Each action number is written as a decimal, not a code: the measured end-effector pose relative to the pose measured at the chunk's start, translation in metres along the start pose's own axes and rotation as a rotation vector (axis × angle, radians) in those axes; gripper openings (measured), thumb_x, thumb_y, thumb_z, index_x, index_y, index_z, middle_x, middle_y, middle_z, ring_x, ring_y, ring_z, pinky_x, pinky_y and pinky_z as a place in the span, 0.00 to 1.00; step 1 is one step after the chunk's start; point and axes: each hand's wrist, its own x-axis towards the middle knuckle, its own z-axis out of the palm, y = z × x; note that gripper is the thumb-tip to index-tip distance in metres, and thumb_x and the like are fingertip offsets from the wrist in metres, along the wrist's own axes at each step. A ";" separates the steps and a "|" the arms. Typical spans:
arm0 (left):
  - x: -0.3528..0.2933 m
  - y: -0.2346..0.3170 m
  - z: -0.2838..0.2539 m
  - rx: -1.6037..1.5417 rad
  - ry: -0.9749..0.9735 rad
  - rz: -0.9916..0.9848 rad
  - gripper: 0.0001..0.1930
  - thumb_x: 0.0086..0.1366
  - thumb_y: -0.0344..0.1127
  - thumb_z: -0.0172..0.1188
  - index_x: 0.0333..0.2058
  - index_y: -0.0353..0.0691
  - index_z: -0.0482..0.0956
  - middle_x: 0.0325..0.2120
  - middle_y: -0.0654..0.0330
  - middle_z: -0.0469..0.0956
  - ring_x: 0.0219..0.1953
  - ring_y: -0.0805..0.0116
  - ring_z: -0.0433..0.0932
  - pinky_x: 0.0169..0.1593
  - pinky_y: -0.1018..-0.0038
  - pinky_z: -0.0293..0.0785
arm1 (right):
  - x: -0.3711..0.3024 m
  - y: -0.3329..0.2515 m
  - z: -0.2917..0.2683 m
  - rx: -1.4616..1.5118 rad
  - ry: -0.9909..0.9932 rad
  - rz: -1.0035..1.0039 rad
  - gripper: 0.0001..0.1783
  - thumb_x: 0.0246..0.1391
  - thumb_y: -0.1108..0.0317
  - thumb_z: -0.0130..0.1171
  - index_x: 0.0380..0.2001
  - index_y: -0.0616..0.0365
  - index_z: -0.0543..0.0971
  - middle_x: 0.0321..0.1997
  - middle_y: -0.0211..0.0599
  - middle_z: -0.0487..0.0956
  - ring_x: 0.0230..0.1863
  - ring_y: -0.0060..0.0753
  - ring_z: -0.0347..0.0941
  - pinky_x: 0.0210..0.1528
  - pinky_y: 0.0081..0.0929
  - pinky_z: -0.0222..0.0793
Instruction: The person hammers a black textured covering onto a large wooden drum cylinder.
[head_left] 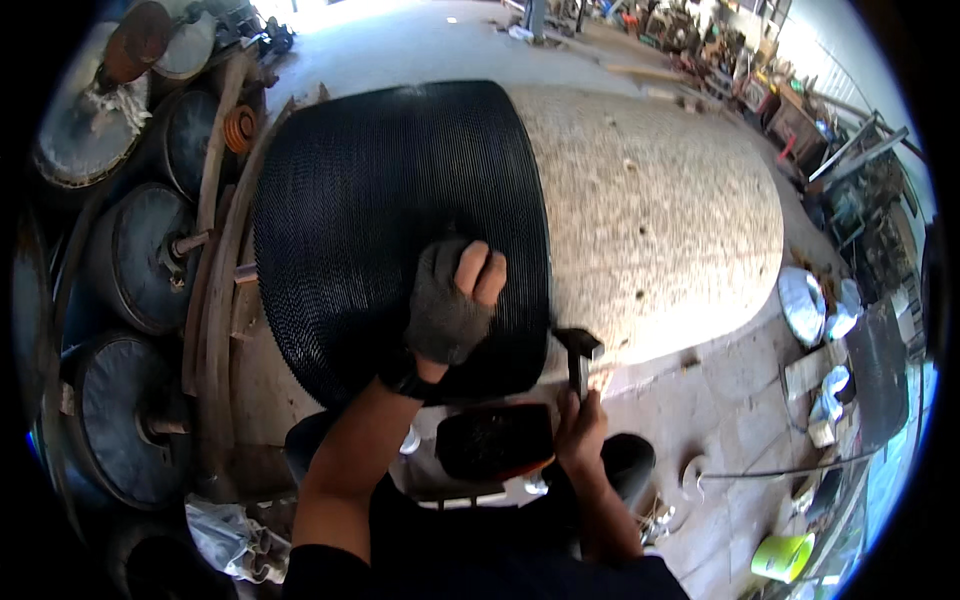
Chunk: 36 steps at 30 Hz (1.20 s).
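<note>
Black ridged covering (370, 190) wraps the left of a drum (660, 215), its tan right bare; the right hand (582, 428) grips a hammer (580, 346); the gloved left hand (450, 305) has an unclear grip.

We observe a grey floor (730, 415), marked with joint lines at the lower right and extending to strong white light at the far end, with a pale wall (845, 50) at upper right. Along the left, we record large dark drums (150, 250) beside long wooden planks (219, 320). Mixed clutter (715, 45) lines the right side, above a lime-green bucket (778, 558).
</note>
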 end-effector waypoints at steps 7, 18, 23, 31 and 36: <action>0.008 0.000 0.000 0.051 0.024 -0.033 0.18 0.54 0.21 0.65 0.45 0.37 0.79 0.42 0.53 0.75 0.39 0.54 0.79 0.42 0.59 0.79 | -0.004 -0.007 -0.012 0.079 0.201 -0.269 0.10 0.63 0.72 0.52 0.45 0.65 0.76 0.28 0.52 0.78 0.27 0.58 0.77 0.33 0.42 0.74; 0.015 -0.005 0.002 0.064 -0.024 -0.016 0.17 0.55 0.20 0.63 0.45 0.37 0.78 0.43 0.52 0.75 0.40 0.54 0.78 0.42 0.60 0.78 | 0.013 -0.024 -0.008 -0.119 -0.029 0.053 0.07 0.64 0.72 0.54 0.42 0.65 0.73 0.30 0.59 0.77 0.31 0.62 0.78 0.32 0.47 0.71; 0.017 -0.002 0.003 0.091 -0.040 -0.019 0.17 0.55 0.22 0.63 0.46 0.39 0.79 0.43 0.54 0.75 0.42 0.54 0.78 0.44 0.60 0.78 | -0.016 -0.030 -0.026 0.285 0.079 -0.116 0.11 0.69 0.67 0.49 0.42 0.68 0.73 0.24 0.38 0.75 0.25 0.28 0.73 0.27 0.27 0.66; 0.016 -0.008 0.008 0.163 -0.044 -0.011 0.14 0.59 0.23 0.61 0.45 0.38 0.79 0.43 0.53 0.76 0.42 0.54 0.78 0.45 0.59 0.77 | -0.018 0.015 -0.006 0.020 0.103 -0.008 0.09 0.64 0.68 0.58 0.40 0.62 0.71 0.25 0.60 0.77 0.28 0.70 0.75 0.27 0.55 0.68; 0.006 0.052 -0.006 -0.074 -0.056 -0.048 0.13 0.62 0.22 0.57 0.46 0.34 0.77 0.40 0.49 0.77 0.41 0.50 0.78 0.45 0.56 0.76 | -0.053 0.026 -0.020 0.119 0.027 0.086 0.09 0.67 0.66 0.55 0.39 0.60 0.70 0.23 0.60 0.76 0.27 0.70 0.74 0.27 0.57 0.65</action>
